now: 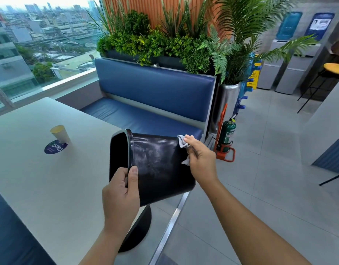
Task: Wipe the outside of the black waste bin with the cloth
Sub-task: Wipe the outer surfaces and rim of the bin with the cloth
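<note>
One bin [161,165], black and glossy, was held in the air on its side, mouth facing left. It sat just past the right edge of the tabletop [40,178], above the floor and not resting on anything.

Two hands were in view. The left hand [120,194] gripped the bin's rim at the near side, with the thumb lying on the outer wall and the fingers curled inside the mouth. The right hand [201,156] clutched one cloth [182,142], pale grey and bunched up. It pressed the cloth against the bin's outer wall at the far right end, near the base. Bits of cloth stuck out above and below the fingers. Faint smeary streaks showed on the bin's wall.

On the tabletop stood one paper cup [60,133], upright, touching one round dark sticker [55,147]. Both were well apart from the bin, to its left.

Behind the bin was one blue padded bench [155,88], with a planter [126,55] of green plants along its back. To the right of the bench, on the floor, one green extinguisher [228,133] stood in an orange stand. Further back were one yellow floor sign [253,73], two dispensers [291,77] side by side with blue bottles on top, and one stool [335,67] with a yellow seat.
</note>
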